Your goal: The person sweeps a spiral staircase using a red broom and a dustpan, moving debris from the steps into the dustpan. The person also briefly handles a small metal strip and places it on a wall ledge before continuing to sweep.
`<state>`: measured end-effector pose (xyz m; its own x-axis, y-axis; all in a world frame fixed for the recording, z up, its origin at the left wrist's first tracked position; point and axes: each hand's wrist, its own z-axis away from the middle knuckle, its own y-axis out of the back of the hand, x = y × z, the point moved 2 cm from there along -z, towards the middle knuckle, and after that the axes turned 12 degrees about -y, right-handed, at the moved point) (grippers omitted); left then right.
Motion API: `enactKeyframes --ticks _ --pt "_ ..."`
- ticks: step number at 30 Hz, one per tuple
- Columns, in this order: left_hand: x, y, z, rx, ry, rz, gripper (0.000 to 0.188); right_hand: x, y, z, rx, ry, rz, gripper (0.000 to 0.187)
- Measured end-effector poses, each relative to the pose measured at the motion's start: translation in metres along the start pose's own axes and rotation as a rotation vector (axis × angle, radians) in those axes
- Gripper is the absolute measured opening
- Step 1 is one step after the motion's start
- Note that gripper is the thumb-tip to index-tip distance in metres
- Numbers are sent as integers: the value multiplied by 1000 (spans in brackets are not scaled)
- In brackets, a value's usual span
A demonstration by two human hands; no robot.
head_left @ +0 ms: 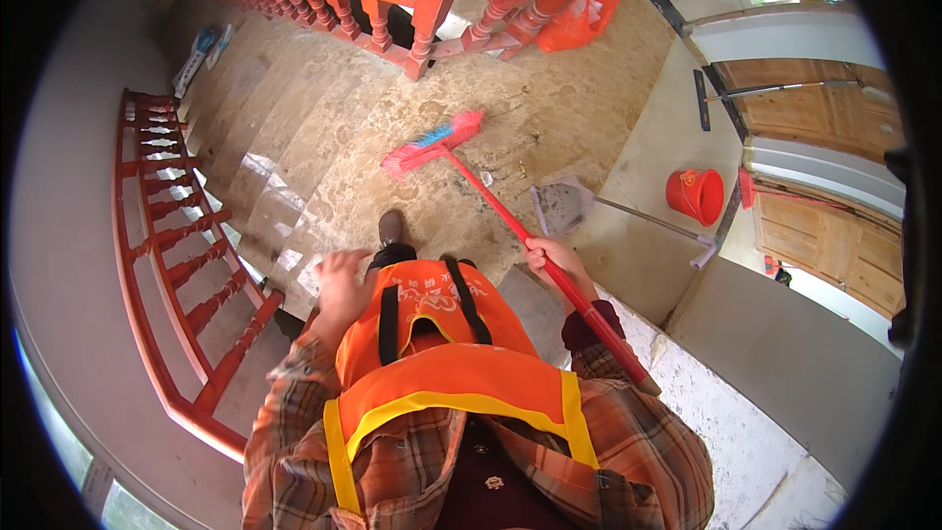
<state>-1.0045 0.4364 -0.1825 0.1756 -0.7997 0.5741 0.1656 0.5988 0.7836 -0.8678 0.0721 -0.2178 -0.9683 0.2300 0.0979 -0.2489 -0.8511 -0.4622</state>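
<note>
A broom with a long red handle (502, 212) slants across the middle, its red and blue bristle head (432, 143) down on the stained tile floor ahead of me. My right hand (556, 259) is wrapped round the handle about midway, and the handle's far end passes beside my right forearm. Nothing shows in my left hand (343, 283), which is raised beside the orange apron (451, 299) with its fingers apart and slightly blurred. To the right of the broom, a grey dustpan (562, 206) lies on the floor, its long handle reaching right.
A red bucket (695, 194) stands at the right by wooden doors (810, 103), near a long-handled floor wiper (703, 100). Red railings rise at the left (201, 309) and ahead (428, 20). A red plastic bag (586, 20) sits beyond the far railing.
</note>
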Motion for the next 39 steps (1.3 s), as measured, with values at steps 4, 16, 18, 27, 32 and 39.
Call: enactKeyframes --ticks 4,16,18,27,32,39 --pt "71 -30 -71 -50 -382 251 52 3 -40 27 1 59 85 32" --pt "184 -105 -171 -103 -503 595 27 -11 -140 215 -21 1069 1115 19" --pt "185 -81 -165 -40 -489 593 23 -11 -150 226 -230 1021 954 24" --pt "79 -63 -190 476 -265 338 10 -12 -165 133 -192 1089 1033 17" --pt "45 -91 -192 76 -379 498 10 2 -189 89 -180 1160 1170 17" --pt "21 -6 -182 254 -309 455 14 9 -248 113 -335 1105 1230 18"
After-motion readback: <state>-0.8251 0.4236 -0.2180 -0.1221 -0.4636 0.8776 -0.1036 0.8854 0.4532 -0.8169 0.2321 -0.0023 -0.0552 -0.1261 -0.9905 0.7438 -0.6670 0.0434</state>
